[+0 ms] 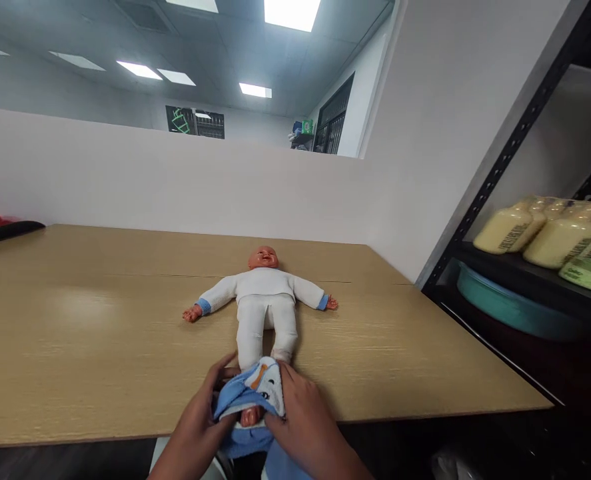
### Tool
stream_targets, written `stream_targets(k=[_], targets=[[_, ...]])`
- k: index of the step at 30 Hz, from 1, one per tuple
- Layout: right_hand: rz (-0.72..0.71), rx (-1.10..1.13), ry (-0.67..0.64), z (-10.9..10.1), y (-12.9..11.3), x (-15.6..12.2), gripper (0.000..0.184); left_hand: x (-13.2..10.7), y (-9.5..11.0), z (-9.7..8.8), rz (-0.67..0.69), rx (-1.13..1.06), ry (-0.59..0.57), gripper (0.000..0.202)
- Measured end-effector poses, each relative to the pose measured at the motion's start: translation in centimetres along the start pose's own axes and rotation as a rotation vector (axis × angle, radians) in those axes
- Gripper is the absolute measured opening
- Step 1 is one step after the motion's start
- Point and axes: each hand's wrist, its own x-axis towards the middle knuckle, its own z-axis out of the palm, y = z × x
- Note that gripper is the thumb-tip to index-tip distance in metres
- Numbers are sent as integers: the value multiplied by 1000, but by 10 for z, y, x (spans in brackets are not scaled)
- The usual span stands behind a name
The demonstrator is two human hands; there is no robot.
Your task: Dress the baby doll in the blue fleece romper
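Left hand and right hand each grip a side of a bunched blue garment at the table's near edge, drawn over only the feet of the doll lying face-up, its white-clad legs outside it.

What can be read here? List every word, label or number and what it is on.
Nothing is legible.
Yellow bottles: dark print, too blurred to read.
Green packet: print too blurred to read.
Dark panel on the far wall: a green mark, too small to read.
Blue cloth: a drawn face, no words.
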Motion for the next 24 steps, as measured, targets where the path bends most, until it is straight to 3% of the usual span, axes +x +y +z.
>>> stream_targets(k=[8,12,19,24], targets=[[-39,72,66,-3,5,8,56,18,10,-25,49,86,-130,47],[-80,75,85,-5,4,11,51,26,14,-32,68,94,-170,47],[-146,93,96,10,14,9,62,32,23,-35,85,-16,-155,38],[-256,43,76,0,13,8,47,36,28,-34,84,-27,-188,23]])
